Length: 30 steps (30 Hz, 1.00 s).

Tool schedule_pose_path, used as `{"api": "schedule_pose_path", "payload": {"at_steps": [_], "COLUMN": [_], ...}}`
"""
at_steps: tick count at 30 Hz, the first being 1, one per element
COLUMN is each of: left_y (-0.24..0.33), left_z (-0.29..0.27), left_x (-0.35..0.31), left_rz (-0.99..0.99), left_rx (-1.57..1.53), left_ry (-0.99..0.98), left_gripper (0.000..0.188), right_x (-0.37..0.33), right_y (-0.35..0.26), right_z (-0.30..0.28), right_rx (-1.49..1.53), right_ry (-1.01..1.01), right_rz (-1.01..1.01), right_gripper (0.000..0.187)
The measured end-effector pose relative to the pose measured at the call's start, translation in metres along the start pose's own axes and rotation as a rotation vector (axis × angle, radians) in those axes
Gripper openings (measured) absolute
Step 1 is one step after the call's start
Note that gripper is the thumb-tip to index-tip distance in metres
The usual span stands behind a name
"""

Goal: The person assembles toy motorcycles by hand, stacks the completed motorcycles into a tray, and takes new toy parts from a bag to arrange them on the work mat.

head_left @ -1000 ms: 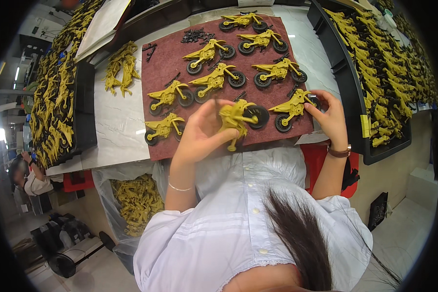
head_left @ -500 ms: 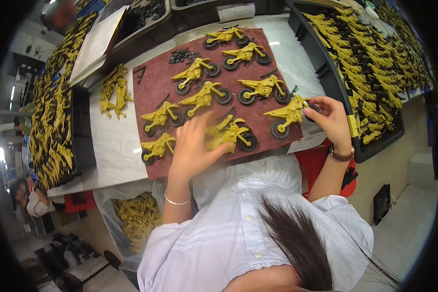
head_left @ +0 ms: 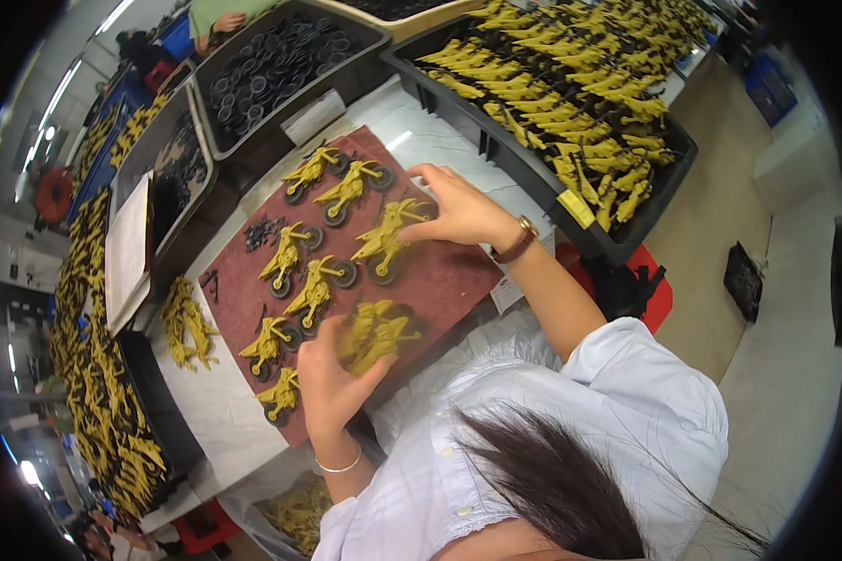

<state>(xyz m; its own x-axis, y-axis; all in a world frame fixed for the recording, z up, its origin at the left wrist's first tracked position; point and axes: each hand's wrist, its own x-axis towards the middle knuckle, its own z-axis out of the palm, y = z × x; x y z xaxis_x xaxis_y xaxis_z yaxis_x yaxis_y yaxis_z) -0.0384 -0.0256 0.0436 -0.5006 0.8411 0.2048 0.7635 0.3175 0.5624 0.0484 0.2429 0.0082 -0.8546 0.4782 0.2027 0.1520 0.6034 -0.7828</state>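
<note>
Small yellow toy motorcycles with black wheels, such as this toy motorcycle, stand in rows on a dark red mat. My left hand is at the mat's near side, its thumb and fingers around smeared yellow toy motorcycles; whether these are one or two is hard to tell. My right hand curves, thumb and forefinger, round another yellow toy motorcycle at the mat's right. That toy is slightly blurred, and its far side is partly covered by my fingers.
A black tray of yellow toy parts stands at the right. Bins at the back hold black wheels and small black parts. Loose yellow parts lie left of the mat, near a propped white sheet. A co-worker's hand shows behind.
The view has turned, so the mat appears slanted and lower left. My right hand has brought its toy motorcycle inward over the mat. My left hand's toys have shifted and are blurred.
</note>
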Motion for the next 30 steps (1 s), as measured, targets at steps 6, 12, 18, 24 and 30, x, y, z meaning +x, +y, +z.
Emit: {"api": "schedule_pose_path", "payload": {"at_steps": [6,12,18,24,30], "left_y": [-0.001,-0.002,-0.005,-0.006,-0.015], "left_z": [0.005,0.007,0.013,0.002,0.009], "left_x": [0.009,0.007,0.011,0.022,0.020], "left_rz": [-0.025,0.025,0.007,0.009,0.108], "left_rx": [0.225,0.236,0.036,0.083,0.248], "left_ry": [0.112,0.048,-0.080,-0.168,-0.211], "left_gripper": [0.058,0.056,0.054,0.056,0.057], "right_x": [0.027,0.010,-0.009,-0.020,-0.059], "right_y": [-0.004,0.004,-0.013,-0.021,-0.055], "right_z": [-0.001,-0.008,-0.015,-0.007,-0.032], "right_rx": [-0.044,-0.038,0.024,-0.444,-0.611], "right_ry": [-0.189,-0.234,-0.274,-0.230,0.030], "right_rz": [0.201,-0.187,-0.218,-0.370,-0.267], "right_gripper": [0.104,0.074,0.057,0.045,0.030]}}
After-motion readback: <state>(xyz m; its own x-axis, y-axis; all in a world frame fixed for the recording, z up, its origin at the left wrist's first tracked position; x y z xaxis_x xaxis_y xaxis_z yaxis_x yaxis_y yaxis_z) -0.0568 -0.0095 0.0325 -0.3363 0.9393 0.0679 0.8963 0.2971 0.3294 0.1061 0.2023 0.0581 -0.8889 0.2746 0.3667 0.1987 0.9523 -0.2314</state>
